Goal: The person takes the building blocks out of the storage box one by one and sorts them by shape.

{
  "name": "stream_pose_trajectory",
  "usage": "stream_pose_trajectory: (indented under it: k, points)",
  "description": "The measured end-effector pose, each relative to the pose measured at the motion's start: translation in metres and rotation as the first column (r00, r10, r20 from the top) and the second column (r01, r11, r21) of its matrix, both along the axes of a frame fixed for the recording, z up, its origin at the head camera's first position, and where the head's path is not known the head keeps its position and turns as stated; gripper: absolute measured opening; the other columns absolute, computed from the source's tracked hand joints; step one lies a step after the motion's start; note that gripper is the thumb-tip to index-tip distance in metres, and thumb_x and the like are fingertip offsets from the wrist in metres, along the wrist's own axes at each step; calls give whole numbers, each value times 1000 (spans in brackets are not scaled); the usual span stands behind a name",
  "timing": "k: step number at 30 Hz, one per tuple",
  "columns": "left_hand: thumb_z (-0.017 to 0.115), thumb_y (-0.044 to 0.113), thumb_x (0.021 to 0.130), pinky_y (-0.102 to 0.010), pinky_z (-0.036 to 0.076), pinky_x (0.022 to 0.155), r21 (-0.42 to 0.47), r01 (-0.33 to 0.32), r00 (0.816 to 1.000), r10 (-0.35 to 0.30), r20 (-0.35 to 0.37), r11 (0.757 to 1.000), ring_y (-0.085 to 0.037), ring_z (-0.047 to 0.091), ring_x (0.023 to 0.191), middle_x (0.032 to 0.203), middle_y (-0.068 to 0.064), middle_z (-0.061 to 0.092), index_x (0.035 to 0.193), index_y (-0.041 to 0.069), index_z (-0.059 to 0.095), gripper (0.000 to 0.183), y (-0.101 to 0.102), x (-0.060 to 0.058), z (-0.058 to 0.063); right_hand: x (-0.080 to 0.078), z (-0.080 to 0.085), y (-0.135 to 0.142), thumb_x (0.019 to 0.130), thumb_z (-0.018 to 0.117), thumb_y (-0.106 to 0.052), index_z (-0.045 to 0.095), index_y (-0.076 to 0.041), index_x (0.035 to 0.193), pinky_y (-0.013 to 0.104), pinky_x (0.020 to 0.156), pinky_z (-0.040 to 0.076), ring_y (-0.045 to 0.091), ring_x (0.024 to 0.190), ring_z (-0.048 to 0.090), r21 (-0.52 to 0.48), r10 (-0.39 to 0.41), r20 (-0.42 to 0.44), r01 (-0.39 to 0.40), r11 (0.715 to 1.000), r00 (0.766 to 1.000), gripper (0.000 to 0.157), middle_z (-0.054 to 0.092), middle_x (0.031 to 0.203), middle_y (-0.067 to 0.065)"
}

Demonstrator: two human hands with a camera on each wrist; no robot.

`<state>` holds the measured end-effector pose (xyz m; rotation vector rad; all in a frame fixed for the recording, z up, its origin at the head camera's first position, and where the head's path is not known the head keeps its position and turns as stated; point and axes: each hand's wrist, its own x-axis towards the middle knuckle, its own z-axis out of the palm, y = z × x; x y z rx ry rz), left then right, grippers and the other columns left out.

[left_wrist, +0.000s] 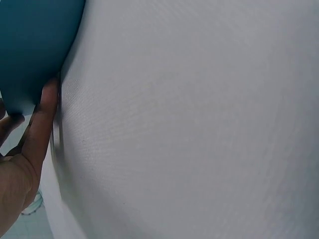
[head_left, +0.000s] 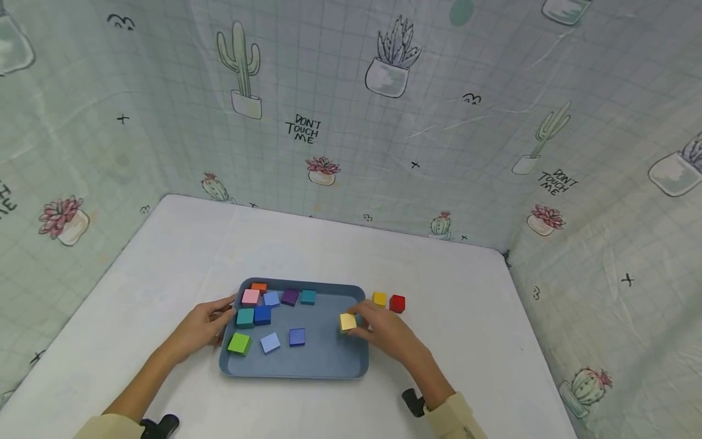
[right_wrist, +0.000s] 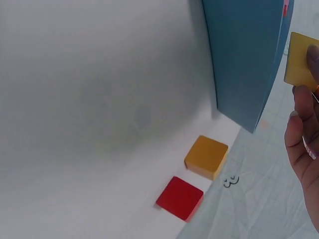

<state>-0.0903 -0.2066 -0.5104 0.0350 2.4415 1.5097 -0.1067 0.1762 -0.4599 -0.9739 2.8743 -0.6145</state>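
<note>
A blue-grey tray (head_left: 323, 360) lies on the white table with several coloured blocks in it. At its left rim my left hand (head_left: 204, 326) holds the tray; in the left wrist view the fingers (left_wrist: 46, 109) touch the tray's outer wall (left_wrist: 42, 45). My right hand (head_left: 386, 329) pinches a pale yellow block (head_left: 348, 323) between thumb and fingers over the tray's right end. The same block (right_wrist: 300, 59) shows at the right edge of the right wrist view. Outside the tray, just beyond the right hand, sit a yellow block (head_left: 379, 299) and a red block (head_left: 397, 303).
Inside the tray, toward its left, are a green block (head_left: 239, 344), a pink block (head_left: 250, 297), a dark blue block (head_left: 262, 314), a purple block (head_left: 290, 297) and several others. A patterned cloth (head_left: 351, 152) rises behind the white table (head_left: 460, 292).
</note>
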Motion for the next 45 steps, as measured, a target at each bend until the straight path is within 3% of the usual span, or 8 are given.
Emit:
stream_pose_trajectory:
  k: [23, 45]
  points:
    - [54, 32, 97, -30, 55, 61, 1, -22, 999, 22, 23, 1000, -27, 56, 93, 135, -28, 44, 144, 0, 35, 60, 2, 1, 1, -9, 8, 26, 76, 79, -18, 62, -10, 114, 15, 57, 45, 10, 73, 53, -38, 28, -102, -32, 999, 994, 42, 59, 100, -2]
    - [55, 33, 96, -30, 55, 61, -2, -25, 1000, 25, 16, 1000, -26, 57, 90, 136, -29, 43, 144, 1, 36, 60, -1, 0, 1, -14, 6, 39, 77, 78, -17, 62, -12, 111, 17, 59, 47, 7, 74, 54, -47, -34, -84, 30, 998, 996, 38, 59, 99, -6]
